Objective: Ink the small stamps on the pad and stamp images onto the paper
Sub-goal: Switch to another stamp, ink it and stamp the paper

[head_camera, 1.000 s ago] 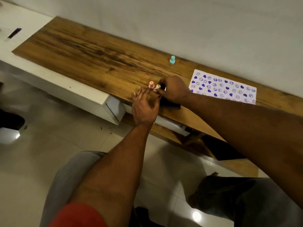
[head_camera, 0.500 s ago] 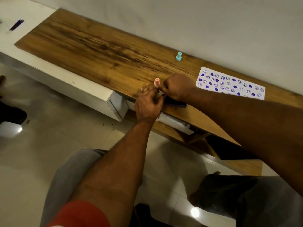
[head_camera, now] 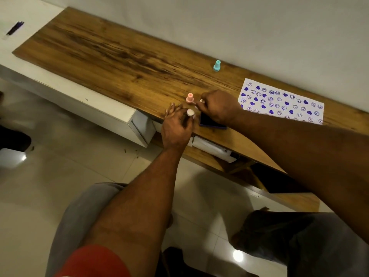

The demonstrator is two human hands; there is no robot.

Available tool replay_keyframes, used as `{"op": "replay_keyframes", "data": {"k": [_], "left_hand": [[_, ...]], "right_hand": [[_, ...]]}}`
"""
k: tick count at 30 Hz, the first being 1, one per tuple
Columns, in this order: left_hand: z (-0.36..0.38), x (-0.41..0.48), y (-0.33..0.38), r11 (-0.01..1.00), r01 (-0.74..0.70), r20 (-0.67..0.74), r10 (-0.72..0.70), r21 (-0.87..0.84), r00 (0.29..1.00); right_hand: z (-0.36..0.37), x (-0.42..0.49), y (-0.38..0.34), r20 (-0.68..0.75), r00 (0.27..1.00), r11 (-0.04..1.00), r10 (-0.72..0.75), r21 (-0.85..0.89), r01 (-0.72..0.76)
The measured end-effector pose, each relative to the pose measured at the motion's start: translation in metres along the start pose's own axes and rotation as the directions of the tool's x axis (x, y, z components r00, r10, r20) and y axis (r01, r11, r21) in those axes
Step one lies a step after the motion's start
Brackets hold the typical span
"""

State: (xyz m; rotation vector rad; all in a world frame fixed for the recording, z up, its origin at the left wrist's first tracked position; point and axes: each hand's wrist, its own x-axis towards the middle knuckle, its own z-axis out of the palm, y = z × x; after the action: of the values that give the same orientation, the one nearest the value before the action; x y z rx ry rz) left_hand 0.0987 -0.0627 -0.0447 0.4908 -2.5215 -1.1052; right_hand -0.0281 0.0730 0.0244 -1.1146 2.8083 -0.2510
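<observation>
A dark ink pad [head_camera: 207,121] lies near the front edge of the wooden top. My right hand [head_camera: 218,106] hovers over it, fingertips pinched on a small cream stamp [head_camera: 201,101]. My left hand [head_camera: 175,127] sits just left of the pad and pinches a pale round piece [head_camera: 190,112]; whether that is a cap or a stamp is unclear. A pink stamp [head_camera: 190,97] stands upright between the two hands. A teal stamp [head_camera: 216,65] stands near the wall. The white paper [head_camera: 283,90], covered with purple hearts and smiley faces, lies to the right.
The wooden top [head_camera: 111,50] rests on a white cabinet [head_camera: 83,100] and ends at a wall behind. A dark pen [head_camera: 15,28] lies far left. Below the edge are a white box [head_camera: 211,147], the tiled floor and my knees.
The two hands, joined on one cream stamp before, have come slightly apart, each now with a pale piece. The camera view shifted a little.
</observation>
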Motion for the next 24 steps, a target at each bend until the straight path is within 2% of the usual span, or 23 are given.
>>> {"op": "replay_keyframes", "data": {"k": [3,8,10,12,14,16,18,19,22,24], "left_hand": [[0.002,0.003,-0.004,0.994,0.008,0.054,-0.014,0.107,0.998],[0.001,0.001,-0.001,0.993,0.05,0.04,-0.055,0.107,0.998],[-0.001,-0.003,0.002,0.995,-0.002,0.001,0.002,0.1,1.0],[-0.002,-0.003,0.009,0.978,-0.165,-0.005,0.167,0.127,0.986],[-0.001,0.007,0.02,0.925,-0.332,0.078,0.323,0.185,0.943],[-0.001,0.022,0.03,0.855,-0.437,0.276,0.364,0.28,0.889],[0.001,0.034,0.036,0.783,-0.498,0.458,0.31,0.374,0.833],[0.001,0.038,0.039,0.753,-0.511,0.507,0.276,0.414,0.817],[0.002,0.046,0.044,0.718,-0.509,0.551,0.209,0.474,0.808],[0.002,0.048,0.047,0.74,-0.479,0.551,0.177,0.472,0.816]], "right_hand": [[-0.003,-0.008,0.011,-0.104,0.987,0.991,0.126,-0.039,-0.131],[-0.003,-0.026,0.03,-0.088,0.973,0.973,0.211,-0.077,-0.218],[-0.002,-0.033,0.034,-0.067,0.971,0.969,0.231,-0.069,-0.235],[-0.002,-0.041,0.036,-0.043,0.971,0.97,0.233,-0.066,-0.236],[-0.001,-0.049,0.038,-0.036,0.972,0.969,0.233,-0.076,-0.236],[0.0,-0.057,0.038,-0.053,0.97,0.967,0.238,-0.078,-0.242],[0.002,-0.064,0.038,-0.072,0.967,0.966,0.246,-0.07,-0.251],[0.003,-0.067,0.038,-0.076,0.966,0.965,0.249,-0.067,-0.254],[0.003,-0.072,0.037,-0.072,0.971,0.969,0.229,-0.082,-0.234],[0.003,-0.072,0.035,-0.064,0.98,0.976,0.189,-0.099,-0.194]]}}
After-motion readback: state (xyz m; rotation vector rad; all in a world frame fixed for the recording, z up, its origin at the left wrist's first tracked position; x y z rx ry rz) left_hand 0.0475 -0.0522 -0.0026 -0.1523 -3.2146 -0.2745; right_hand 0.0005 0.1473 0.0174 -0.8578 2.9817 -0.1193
